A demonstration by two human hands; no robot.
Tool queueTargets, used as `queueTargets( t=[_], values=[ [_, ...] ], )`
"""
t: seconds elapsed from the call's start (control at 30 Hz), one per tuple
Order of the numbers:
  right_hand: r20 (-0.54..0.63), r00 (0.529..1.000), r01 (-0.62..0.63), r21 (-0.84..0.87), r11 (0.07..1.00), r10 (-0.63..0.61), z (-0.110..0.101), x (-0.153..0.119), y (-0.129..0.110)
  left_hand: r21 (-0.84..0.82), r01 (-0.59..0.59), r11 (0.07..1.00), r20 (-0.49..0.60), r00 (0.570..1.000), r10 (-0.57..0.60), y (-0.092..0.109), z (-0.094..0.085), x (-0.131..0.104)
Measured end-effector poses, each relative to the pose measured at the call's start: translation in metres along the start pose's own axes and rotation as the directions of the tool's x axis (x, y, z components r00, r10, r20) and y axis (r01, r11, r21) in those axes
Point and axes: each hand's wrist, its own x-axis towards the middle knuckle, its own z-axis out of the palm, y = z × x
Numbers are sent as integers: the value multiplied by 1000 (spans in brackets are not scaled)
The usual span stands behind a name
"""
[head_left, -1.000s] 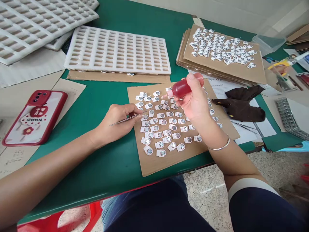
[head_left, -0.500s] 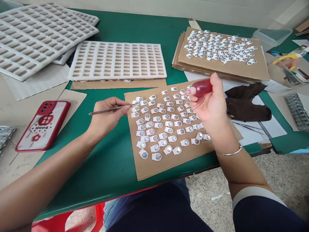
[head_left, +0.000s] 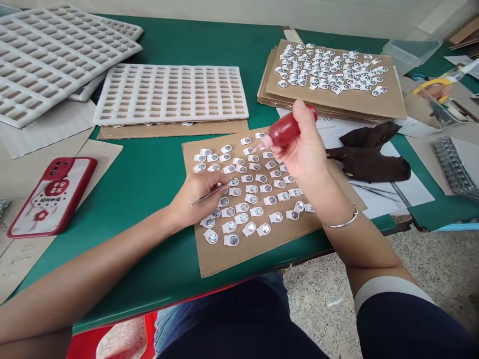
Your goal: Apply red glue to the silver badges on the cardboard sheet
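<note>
My left hand (head_left: pixel 202 197) is closed around slim metal tweezers (head_left: pixel 206 195), low over the left part of a cardboard sheet (head_left: pixel 215 262). Their tip is at the small white tabs with round silver discs (head_left: pixel 234 192), which lie in loose rows on that sheet. In my right hand (head_left: pixel 305 149) is a red squeeze bottle (head_left: pixel 286 128), tilted with its pale nozzle pointing down and left. The nozzle tip is just above or beside a tab near the sheet's upper middle; I cannot tell whether it touches. My fingers partly cover some tabs.
White foam trays (head_left: pixel 170 92) with slots lie at the back left, near a red-cased phone (head_left: pixel 54 197). At the back right, a cardboard stack (head_left: pixel 269 89) carries more tabs. Dark brown cloth (head_left: pixel 374 162), another pair of tweezers (head_left: pixel 374 189) and yellow-handled scissors (head_left: pixel 434 86) lie right.
My left hand has moved right and toward me with the tweezers, from the upper-left tabs to the middle ones. My right hand has brought the bottle left, its nozzle now lower over the tabs.
</note>
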Motion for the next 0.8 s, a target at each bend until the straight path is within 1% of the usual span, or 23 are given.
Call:
queueTargets(
  t=[0.1,0.17,0.27,0.33,0.47,0.57,0.63,0.7,0.8],
  values=[
    [19,993,117,-65,991,-116,5,-2,9,50,-76,996,-22,997,77,-4,3,-5],
    [21,988,152,-113,982,-151,6,-3,16,57,-102,993,-11,995,103,-5,4,-6],
    [26,989,149,-216,965,-147,6,-4,24,50,-137,989,11,991,137,-4,7,-6],
    [27,988,155,-252,955,-153,6,-3,28,44,-149,988,14,989,149,-4,8,-6],
    [38,980,196,-267,943,-193,6,-4,32,37,-138,990,40,990,137,-6,8,-7],
    [52,970,242,-354,903,-239,5,-5,34,48,-141,989,65,988,137,-8,9,-8],
    [80,959,279,-406,870,-271,5,-5,35,61,-172,983,76,983,168,-10,9,-8],
    [97,955,294,-422,858,-280,4,-5,36,81,-223,971,85,973,217,-10,10,-8],
    [73,964,261,-419,870,-254,5,-6,40,147,-304,941,108,951,291,-7,13,-8]
  ],
)
